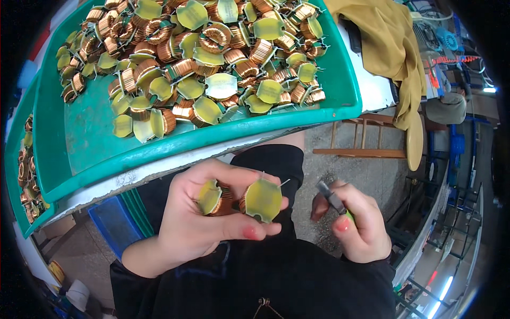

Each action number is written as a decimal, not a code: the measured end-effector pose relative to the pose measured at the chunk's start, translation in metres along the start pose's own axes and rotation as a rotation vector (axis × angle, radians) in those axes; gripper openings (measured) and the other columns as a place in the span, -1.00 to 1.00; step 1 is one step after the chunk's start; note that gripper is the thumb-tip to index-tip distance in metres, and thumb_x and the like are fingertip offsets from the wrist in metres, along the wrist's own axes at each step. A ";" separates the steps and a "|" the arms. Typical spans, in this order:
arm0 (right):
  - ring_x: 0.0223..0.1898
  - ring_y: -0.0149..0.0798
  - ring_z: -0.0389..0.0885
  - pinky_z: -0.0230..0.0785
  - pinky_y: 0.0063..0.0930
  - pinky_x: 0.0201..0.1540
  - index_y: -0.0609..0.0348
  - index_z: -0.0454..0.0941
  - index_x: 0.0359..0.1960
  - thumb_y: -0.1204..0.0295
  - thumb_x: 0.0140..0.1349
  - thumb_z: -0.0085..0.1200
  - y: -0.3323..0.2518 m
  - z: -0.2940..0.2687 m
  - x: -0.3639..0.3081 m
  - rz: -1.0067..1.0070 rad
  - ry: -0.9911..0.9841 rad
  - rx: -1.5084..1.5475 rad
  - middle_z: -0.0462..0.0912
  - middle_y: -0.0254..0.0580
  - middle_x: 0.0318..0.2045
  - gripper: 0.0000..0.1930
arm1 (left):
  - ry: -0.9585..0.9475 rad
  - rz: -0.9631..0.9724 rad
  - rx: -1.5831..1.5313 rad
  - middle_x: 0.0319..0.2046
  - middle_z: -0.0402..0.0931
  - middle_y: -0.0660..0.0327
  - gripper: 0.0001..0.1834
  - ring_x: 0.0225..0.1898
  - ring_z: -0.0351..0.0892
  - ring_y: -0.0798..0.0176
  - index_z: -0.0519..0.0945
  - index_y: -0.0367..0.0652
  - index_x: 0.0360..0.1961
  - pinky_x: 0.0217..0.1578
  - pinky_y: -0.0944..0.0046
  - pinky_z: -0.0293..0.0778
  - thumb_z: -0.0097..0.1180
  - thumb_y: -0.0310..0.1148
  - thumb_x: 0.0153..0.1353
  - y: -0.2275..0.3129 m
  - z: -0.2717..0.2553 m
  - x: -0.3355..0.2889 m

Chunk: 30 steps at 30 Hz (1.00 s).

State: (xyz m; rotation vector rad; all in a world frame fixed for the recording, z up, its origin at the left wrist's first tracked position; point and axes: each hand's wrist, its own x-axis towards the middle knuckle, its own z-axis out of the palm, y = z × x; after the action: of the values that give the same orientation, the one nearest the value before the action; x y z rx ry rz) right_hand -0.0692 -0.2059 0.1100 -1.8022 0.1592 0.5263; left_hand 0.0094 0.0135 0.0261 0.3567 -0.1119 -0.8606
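My left hand (183, 210) holds two copper-wound toroid coils on yellow-green base plates above my lap. One toroid coil (263, 201) is pinched between thumb and fingertips, its plate facing up and thin wire leads sticking out at the upper edge. The other coil (210, 197) rests deeper in the hand, between palm and fingers. To the right, my right hand (365, 222) grips a pair of pliers (331, 198) with a grey metal head and a bit of green handle showing. The head points up and left, apart from the coils. My right fingers partly hide the handle.
A green tray (79, 146) heaped with similar coils stands on the white table ahead. A second green tray (13, 199) with more coils is at the far left. Mustard cloth (390, 53) hangs at the right, above a wooden rack (361, 153). A blue bin (114, 218) sits below.
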 end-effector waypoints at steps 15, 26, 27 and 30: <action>-0.44 -0.20 0.35 0.28 -0.47 -0.31 0.27 0.44 -0.27 0.38 0.13 0.09 0.012 0.016 0.020 -0.365 0.235 -0.797 0.43 -0.16 -0.39 -0.78 | 0.104 0.145 0.352 -0.05 0.45 -0.14 -0.54 -0.06 0.54 0.03 0.42 -0.31 -0.22 -0.16 0.23 0.63 0.28 -0.80 -0.17 -0.002 0.008 -0.003; -0.53 -0.23 0.30 0.25 -0.52 -0.45 0.25 0.44 -0.34 0.34 0.13 0.10 0.014 0.013 0.028 -0.498 0.201 -0.818 0.35 -0.19 -0.49 -0.78 | 0.040 0.164 0.438 -0.06 0.46 -0.14 -0.56 -0.03 0.53 0.01 0.42 -0.29 -0.26 -0.17 0.25 0.63 0.30 -0.78 -0.18 -0.004 0.005 -0.002; -0.54 -0.24 0.29 0.24 -0.52 -0.47 0.25 0.43 -0.35 0.34 0.14 0.10 0.015 0.012 0.029 -0.510 0.192 -0.840 0.34 -0.20 -0.50 -0.78 | 0.040 0.164 0.439 -0.06 0.46 -0.14 -0.56 -0.03 0.53 0.01 0.42 -0.29 -0.26 -0.17 0.25 0.63 0.30 -0.78 -0.18 -0.004 0.004 -0.003; -0.56 -0.24 0.28 0.22 -0.52 -0.50 0.25 0.43 -0.36 0.33 0.14 0.10 0.017 0.009 0.031 -0.531 0.177 -0.884 0.32 -0.20 -0.53 -0.78 | 0.040 0.161 0.443 -0.07 0.47 -0.13 -0.56 -0.04 0.54 0.01 0.42 -0.30 -0.26 -0.18 0.26 0.62 0.31 -0.77 -0.19 -0.005 0.004 -0.002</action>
State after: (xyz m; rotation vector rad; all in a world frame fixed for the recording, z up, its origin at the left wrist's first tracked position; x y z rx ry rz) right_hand -0.0503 -0.1977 0.0795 -2.6212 -0.5013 0.0284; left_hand 0.0032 0.0113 0.0284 0.7686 -0.2923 -0.6638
